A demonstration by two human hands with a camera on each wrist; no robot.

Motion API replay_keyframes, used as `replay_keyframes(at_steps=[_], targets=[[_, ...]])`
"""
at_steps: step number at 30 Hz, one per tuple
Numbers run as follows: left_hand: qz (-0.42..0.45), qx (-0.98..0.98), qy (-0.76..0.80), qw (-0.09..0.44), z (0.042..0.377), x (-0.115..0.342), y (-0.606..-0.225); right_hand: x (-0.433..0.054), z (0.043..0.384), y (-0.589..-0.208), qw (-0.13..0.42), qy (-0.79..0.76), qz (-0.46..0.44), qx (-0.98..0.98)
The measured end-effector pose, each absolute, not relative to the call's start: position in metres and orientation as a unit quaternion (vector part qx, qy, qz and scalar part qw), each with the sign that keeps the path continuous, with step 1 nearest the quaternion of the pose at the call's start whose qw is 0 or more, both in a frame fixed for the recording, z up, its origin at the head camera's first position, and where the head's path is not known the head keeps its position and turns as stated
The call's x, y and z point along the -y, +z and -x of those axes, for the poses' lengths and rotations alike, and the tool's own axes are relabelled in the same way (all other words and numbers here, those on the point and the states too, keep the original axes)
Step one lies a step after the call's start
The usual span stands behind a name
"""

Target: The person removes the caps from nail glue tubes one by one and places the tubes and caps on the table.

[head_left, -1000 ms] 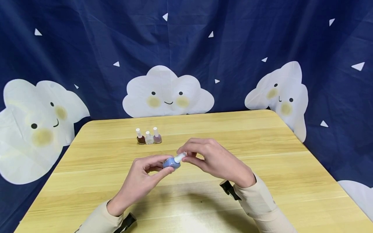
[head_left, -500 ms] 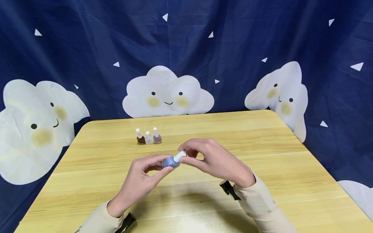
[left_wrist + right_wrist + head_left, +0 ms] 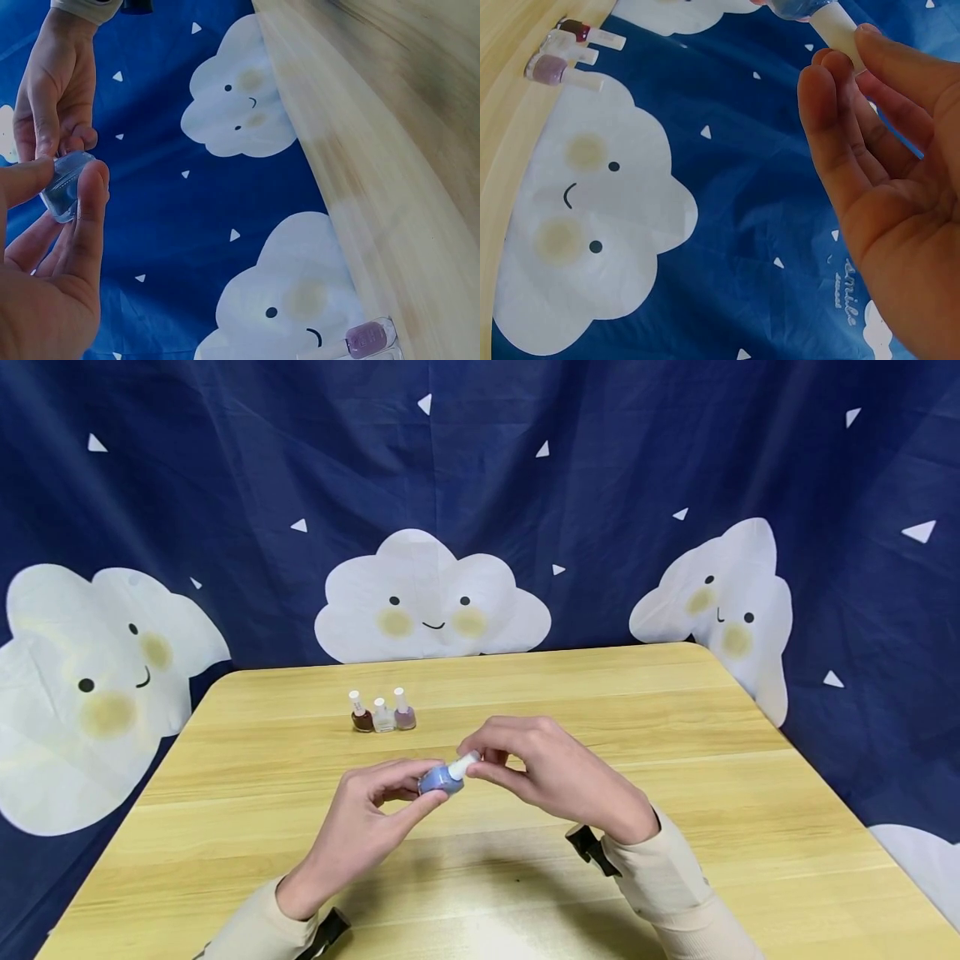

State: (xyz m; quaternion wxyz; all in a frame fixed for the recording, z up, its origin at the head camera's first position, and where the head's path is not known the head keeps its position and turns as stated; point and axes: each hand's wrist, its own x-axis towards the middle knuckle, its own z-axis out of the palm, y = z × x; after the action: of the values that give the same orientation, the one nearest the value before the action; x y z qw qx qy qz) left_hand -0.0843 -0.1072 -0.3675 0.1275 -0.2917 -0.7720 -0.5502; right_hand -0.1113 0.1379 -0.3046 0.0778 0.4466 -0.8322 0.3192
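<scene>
My left hand [image 3: 358,828] holds a small nail polish bottle [image 3: 438,781] filled with blue polish, its thumb and fingers on opposite sides of the glass. The bottle is tilted, its white cap [image 3: 461,767] pointing up and to the right. At that cap, the thumb and fingertips of my right hand [image 3: 558,777] pinch the end. In the right wrist view the thumb lies on one side of the white cap [image 3: 832,34], the fingertips on the other. The left wrist view shows the bottle's base [image 3: 66,184] between the left thumb and fingers.
Farther back on the wooden table [image 3: 637,718] stand a dark red nail polish bottle [image 3: 362,720], a clear one [image 3: 384,719] and a purple one [image 3: 405,718], side by side. A dark blue curtain [image 3: 480,460] with white clouds hangs behind the table.
The right fingers have shifted slightly on the cap, covering less and then more of its end, and the cap's tilt varies a little. The left hand stays almost in place.
</scene>
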Motion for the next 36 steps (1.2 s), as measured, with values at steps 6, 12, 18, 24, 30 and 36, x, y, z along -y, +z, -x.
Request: replay_keyframes(at_steps=[6, 12, 18, 24, 30, 36], targets=[[0.282, 0.773, -0.556, 0.115, 0.0847, 0.1080, -0.3673, -0.1386, 0.1118, -0.3044, 0.089, 0.317, -0.455, 0.827], [0.278, 0.773, -0.561, 0.106, 0.0841, 0.1087, -0.3670, -0.1388, 0.1117, -0.3052, 0.087, 0.324, -0.457, 0.824], [0.285, 0.775, -0.551, 0.123, 0.0843, 0.1082, -0.3671, -0.1377, 0.1100, -0.3042, 0.063, 0.328, -0.429, 0.839], [0.289, 0.772, -0.551, 0.129, 0.0843, 0.1069, -0.3668, -0.1379, 0.1101, -0.3042, 0.051, 0.335, -0.418, 0.843], [0.289, 0.772, -0.552, 0.125, 0.0848, 0.1068, -0.3674, -0.1391, 0.1108, -0.3043, 0.071, 0.324, -0.437, 0.836], [0.284, 0.776, -0.550, 0.122, 0.0853, 0.1072, -0.3687, -0.1399, 0.1118, -0.3054, 0.084, 0.315, -0.452, 0.831]])
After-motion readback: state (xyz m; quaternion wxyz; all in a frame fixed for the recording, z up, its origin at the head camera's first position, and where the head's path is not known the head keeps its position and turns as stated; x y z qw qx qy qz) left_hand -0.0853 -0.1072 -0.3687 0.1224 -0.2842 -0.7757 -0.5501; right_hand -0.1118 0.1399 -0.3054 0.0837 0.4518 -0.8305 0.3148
